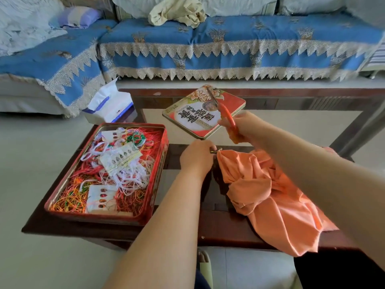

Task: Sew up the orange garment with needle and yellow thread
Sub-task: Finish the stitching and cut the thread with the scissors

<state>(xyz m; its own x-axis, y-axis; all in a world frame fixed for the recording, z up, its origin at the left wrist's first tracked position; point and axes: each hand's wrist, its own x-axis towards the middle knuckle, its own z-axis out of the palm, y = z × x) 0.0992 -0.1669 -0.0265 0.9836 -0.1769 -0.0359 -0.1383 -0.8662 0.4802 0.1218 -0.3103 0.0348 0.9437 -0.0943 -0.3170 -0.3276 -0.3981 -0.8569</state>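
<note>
Orange garment [268, 192] on dark wooden table [125, 232], left hand [196, 157] pinching it, right hand [245, 127] gripping scissors [224, 110].

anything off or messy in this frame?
Mostly the red tin: its threads are one tangled heap around the white thread cards, colours mixed. The tin lid lies askew, its near corner past the table edge. The orange garment is bunched and hangs off the near side. No spill or damage visible.
</note>
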